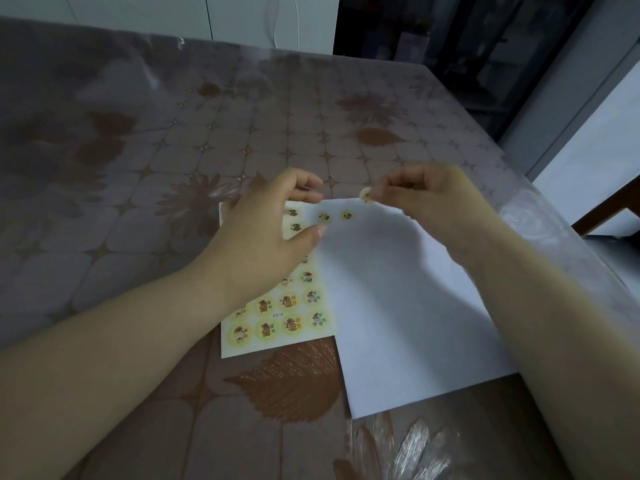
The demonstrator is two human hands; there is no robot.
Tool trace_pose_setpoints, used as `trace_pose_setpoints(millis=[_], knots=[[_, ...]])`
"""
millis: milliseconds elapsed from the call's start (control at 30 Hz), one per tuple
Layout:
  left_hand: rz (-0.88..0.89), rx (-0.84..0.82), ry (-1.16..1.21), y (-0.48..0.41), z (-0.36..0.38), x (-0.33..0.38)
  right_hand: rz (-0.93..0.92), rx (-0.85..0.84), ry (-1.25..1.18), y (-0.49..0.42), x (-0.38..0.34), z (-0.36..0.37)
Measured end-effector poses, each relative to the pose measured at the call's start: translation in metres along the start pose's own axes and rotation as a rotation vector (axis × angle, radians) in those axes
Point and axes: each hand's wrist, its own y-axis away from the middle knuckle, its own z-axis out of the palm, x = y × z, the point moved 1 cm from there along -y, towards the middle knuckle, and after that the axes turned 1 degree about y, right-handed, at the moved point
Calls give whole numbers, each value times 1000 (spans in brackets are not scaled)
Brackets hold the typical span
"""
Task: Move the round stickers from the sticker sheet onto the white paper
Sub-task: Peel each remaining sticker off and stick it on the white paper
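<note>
The glossy plastic tablecloth (242, 140) is greyish mauve with a rounded tile grid, brown leaves and daisy-like flowers. The rectangular sticker sheet (277, 342) is pale cream, its round stickers (291, 323) yellow-ringed with brown cartoon figures. The paper sheet (398, 306) is plain white.

Left hand (266, 223): you held it palm down, fingers loosely curled.
Right hand (426, 195): your fingertips were pinched together, raised.
</note>
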Motion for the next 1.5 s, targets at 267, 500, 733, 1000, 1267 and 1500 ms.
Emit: trace_pose_setpoints(millis=[267,500,733,1000,1267,1500], knots=[[273,-59,-350,5,6,3,125,13,95,-9,13,2],[267,-89,-377,5,5,2,134,52,150,-14,17,4],[277,-91,-363,5,5,1,117,68,221,-17,19,6],[291,-78,-359,5,7,-1,77,110,248,-22,22,6],[130,112,-384,-13,-26,-23,4,183,274,-17,7,2],[-34,-45,-279,-24,-31,-42,-214,-287,504,-6,-37,25]])
